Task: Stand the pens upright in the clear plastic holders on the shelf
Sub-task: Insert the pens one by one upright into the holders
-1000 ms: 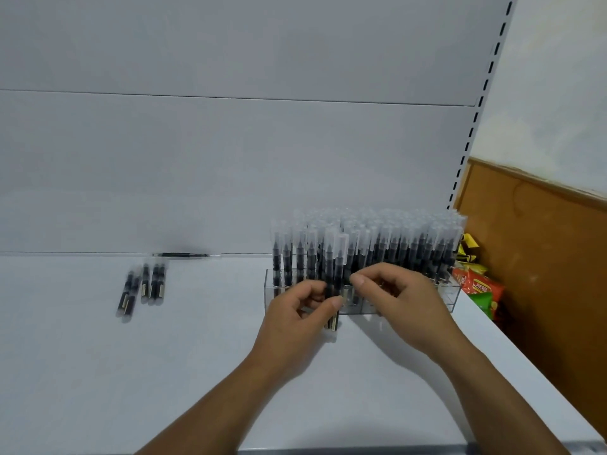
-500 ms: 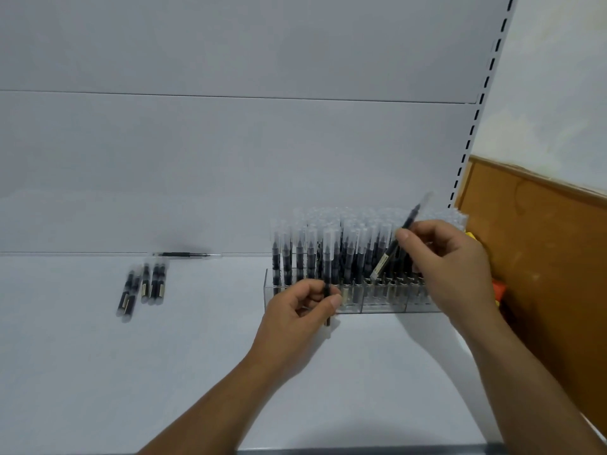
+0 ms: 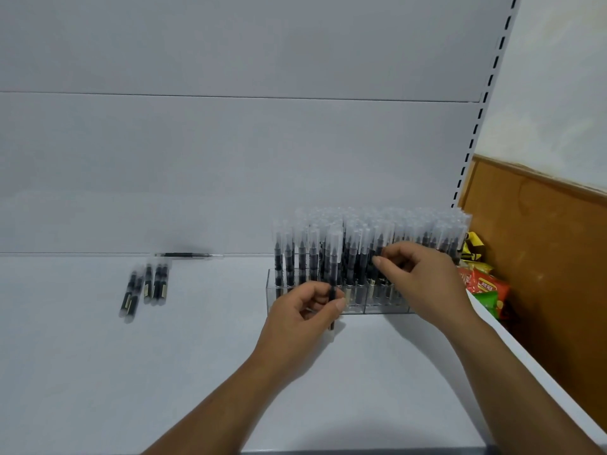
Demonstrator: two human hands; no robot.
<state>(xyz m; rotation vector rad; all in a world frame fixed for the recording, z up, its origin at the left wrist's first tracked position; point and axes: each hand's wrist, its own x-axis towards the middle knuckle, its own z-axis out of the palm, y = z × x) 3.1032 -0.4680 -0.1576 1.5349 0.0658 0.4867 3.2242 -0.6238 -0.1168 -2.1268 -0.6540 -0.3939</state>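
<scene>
- left hand [image 3: 305, 310]: thumb and forefinger pinch one pen [image 3: 333, 270] mid-barrel; pen upright, just in front of the clear holders [image 3: 377, 305]; cap above the fingers, lower end poking out below them
- right hand [image 3: 427, 284]: fingers curled narrow, tips among the standing pens [image 3: 361, 244] in the front rows; cannot tell if they grip one
- holders sit at right end of shelf [image 3: 197, 372], packed
- loose pens [image 3: 144, 289] lie flat well to the left; single pen [image 3: 189, 256] along back wall; snack packets [image 3: 486, 287] past right edge
</scene>
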